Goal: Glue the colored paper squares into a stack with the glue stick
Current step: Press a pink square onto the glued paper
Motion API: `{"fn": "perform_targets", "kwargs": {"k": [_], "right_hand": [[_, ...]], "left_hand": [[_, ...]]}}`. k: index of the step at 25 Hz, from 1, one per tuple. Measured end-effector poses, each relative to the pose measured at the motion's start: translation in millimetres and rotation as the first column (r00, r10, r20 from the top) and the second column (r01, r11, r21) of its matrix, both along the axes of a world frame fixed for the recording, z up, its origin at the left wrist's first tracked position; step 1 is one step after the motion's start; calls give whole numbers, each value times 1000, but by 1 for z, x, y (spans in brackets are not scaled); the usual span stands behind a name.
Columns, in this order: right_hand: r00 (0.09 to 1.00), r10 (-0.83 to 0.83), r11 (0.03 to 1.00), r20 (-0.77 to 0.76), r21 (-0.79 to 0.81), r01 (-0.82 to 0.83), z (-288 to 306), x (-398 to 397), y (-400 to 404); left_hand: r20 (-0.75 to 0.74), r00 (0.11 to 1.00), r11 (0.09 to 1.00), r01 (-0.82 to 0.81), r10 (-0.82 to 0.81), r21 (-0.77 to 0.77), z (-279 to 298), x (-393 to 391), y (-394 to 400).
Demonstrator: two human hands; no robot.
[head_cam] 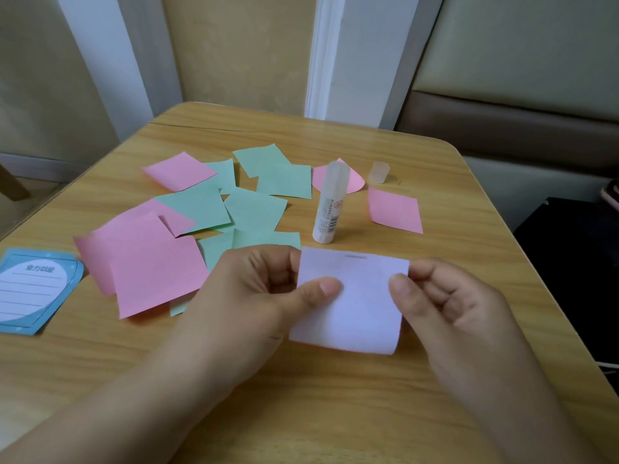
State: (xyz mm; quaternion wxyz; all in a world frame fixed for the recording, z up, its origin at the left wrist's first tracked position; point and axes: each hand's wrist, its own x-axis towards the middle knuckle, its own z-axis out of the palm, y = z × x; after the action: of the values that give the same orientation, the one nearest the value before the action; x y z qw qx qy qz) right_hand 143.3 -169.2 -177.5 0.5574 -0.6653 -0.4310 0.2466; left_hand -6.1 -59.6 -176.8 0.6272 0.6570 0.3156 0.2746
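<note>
Both hands hold a pale lilac paper square (358,306) just above the near part of the wooden table (335,396). My left hand (264,289) pinches its left edge with the thumb on top. My right hand (445,303) pinches its right edge. The white glue stick (330,204) stands upright and uncapped just beyond the lilac square. Its translucent cap (379,172) stands further back to the right. Several pink squares (150,262) and green squares (254,209) lie scattered and overlapping on the left and middle of the table.
A blue notepad with ruled lines (30,289) lies at the table's left edge. One pink square (395,211) lies alone right of the glue stick. A padded bench (519,122) stands behind right, and something dark (569,262) sits beside the table's right edge.
</note>
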Motion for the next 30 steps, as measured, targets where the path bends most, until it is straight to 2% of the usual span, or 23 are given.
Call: {"fn": "perform_targets", "kwargs": {"k": [3,11,16,23,30], "right_hand": [[1000,22,997,-12,-80,-23,4,-4,-1],[999,7,997,-46,-71,-11,5,-7,-2],[997,3,998,-83,-55,-7,0,-5,-1],[996,-1,999,-88,-54,-4,2,-6,-1],[1000,12,998,-27,-55,-13,-1,-3,-2]], "left_hand": [[-55,997,998,56,-53,42,2,2,-6],[-65,996,995,-50,56,86,4,1,-7],[-97,994,989,-43,57,144,2,2,-5],[-61,998,991,-23,32,135,0,2,-4],[-19,999,992,-46,49,115,-5,1,-2]]}}
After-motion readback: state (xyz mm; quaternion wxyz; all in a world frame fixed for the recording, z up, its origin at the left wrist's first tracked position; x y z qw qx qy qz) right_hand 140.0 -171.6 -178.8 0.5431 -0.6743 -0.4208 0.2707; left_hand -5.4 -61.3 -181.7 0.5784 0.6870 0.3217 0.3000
